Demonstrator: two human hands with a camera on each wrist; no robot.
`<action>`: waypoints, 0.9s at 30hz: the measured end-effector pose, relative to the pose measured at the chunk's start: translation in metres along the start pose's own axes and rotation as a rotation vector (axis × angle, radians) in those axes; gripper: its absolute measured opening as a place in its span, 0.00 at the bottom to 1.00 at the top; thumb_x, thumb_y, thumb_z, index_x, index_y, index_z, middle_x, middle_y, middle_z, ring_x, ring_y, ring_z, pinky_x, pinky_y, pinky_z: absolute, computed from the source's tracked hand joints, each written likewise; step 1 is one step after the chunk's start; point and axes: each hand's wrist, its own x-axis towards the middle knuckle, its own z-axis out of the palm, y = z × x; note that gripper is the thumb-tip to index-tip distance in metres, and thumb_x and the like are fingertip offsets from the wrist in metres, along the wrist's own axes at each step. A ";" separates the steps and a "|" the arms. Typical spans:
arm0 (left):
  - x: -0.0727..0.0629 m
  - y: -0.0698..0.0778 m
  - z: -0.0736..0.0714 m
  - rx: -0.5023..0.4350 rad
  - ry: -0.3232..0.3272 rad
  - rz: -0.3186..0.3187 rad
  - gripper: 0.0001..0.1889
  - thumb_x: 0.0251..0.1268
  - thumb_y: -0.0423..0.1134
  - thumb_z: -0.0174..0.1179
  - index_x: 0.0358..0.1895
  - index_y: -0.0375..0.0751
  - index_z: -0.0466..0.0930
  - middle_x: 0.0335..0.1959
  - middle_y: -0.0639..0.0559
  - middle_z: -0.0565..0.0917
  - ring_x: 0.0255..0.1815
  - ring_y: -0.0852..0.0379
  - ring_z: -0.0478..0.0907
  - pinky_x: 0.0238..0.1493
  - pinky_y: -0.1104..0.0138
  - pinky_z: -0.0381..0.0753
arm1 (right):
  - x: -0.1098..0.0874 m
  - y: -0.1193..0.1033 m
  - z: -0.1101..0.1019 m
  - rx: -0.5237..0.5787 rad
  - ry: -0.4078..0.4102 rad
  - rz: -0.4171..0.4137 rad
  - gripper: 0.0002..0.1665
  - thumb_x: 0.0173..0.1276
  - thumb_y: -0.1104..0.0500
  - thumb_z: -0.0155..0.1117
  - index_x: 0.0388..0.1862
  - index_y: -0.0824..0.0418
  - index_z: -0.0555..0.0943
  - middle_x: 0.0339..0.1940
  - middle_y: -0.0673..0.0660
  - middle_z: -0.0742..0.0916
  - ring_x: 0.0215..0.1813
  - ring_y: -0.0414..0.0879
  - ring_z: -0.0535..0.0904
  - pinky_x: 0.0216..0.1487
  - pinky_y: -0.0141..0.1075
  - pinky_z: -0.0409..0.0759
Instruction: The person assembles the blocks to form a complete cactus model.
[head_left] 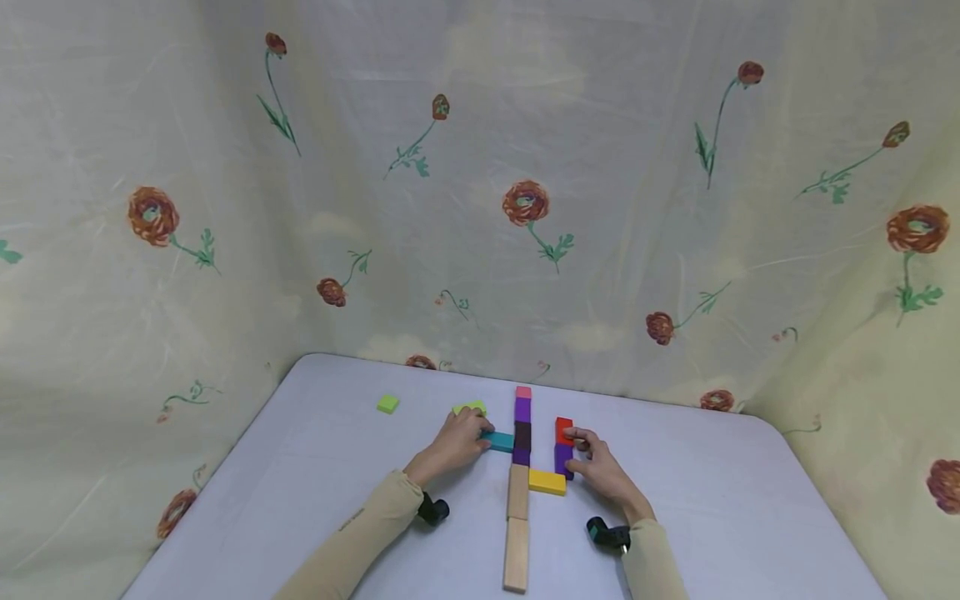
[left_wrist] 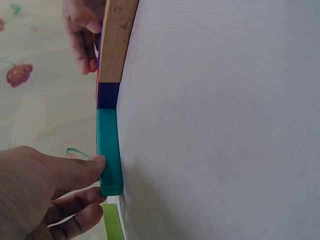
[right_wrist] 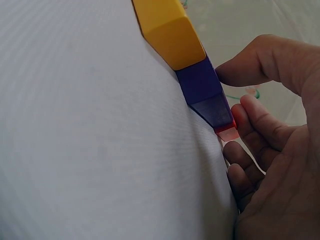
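My left hand (head_left: 454, 440) pinches the outer end of a teal block (head_left: 500, 442), thumb on its upper side and a finger at its end. The block's other end meets a column of blocks, beside a dark purple one (head_left: 521, 457). My right hand (head_left: 606, 473) touches the outer side of two blocks laid end to end, its thumb at the purple block (head_left: 562, 459) and its fingertips by the red block (head_left: 563, 428). A yellow block (head_left: 547, 482) joins the column to the purple block's near end.
Two wooden blocks (head_left: 517, 493) form the column's near part; a dark brown block (head_left: 522, 436), a violet block (head_left: 522, 409) and a pink block (head_left: 523, 392) lie farther up. One lime block (head_left: 471, 407) lies behind my left hand, a small green block (head_left: 387, 404) farther left.
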 end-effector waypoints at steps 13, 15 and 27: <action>0.002 0.001 0.001 -0.015 -0.018 -0.020 0.11 0.62 0.38 0.65 0.47 0.43 0.86 0.47 0.50 0.82 0.50 0.53 0.75 0.54 0.56 0.71 | -0.001 -0.001 0.000 0.006 0.000 -0.013 0.33 0.64 0.63 0.61 0.68 0.56 0.65 0.68 0.65 0.67 0.69 0.62 0.61 0.68 0.63 0.60; 0.001 0.001 0.000 -0.028 -0.025 -0.026 0.11 0.62 0.38 0.65 0.47 0.43 0.86 0.47 0.50 0.82 0.50 0.53 0.75 0.54 0.56 0.71 | -0.001 -0.001 0.001 0.008 -0.001 -0.018 0.33 0.64 0.63 0.61 0.68 0.57 0.65 0.68 0.65 0.67 0.68 0.62 0.61 0.68 0.63 0.60; 0.005 -0.015 -0.020 -0.088 -0.023 -0.018 0.14 0.63 0.34 0.62 0.51 0.42 0.84 0.51 0.48 0.81 0.55 0.49 0.74 0.55 0.51 0.71 | -0.001 -0.002 0.001 0.014 0.004 -0.036 0.33 0.64 0.64 0.61 0.68 0.59 0.66 0.68 0.65 0.68 0.68 0.62 0.61 0.68 0.63 0.60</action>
